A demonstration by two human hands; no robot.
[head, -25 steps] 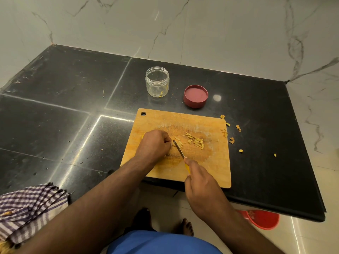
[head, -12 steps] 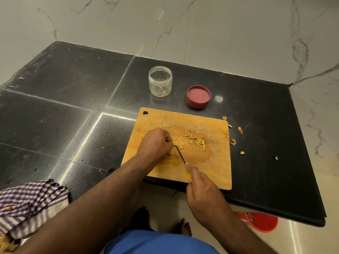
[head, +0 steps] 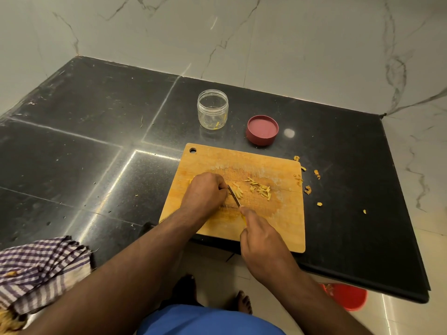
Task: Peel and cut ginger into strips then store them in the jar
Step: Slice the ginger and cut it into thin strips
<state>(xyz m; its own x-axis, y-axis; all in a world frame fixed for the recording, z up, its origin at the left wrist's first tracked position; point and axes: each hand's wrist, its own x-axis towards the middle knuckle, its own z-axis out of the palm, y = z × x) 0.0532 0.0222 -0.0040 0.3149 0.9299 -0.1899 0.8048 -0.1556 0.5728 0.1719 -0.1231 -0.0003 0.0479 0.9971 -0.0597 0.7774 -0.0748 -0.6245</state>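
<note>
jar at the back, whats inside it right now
The open jar holds only a few yellow ginger strips near its bottom at the front wall. Its red lid lies beside it. The clear walls hide nothing.

Place: a home kitchen is showing here.
Counter: a black polished stone countertop is running into a corner under white veined marble wall tiles.
Food work: a rectangular wooden cutting board is lying at the counter's near edge, carrying pale yellow ginger strips.
Storage: a small clear plastic jar is standing beside its dark red round lid.
Cloth: a purple-and-white checked towel is hanging over the near left edge.
</note>
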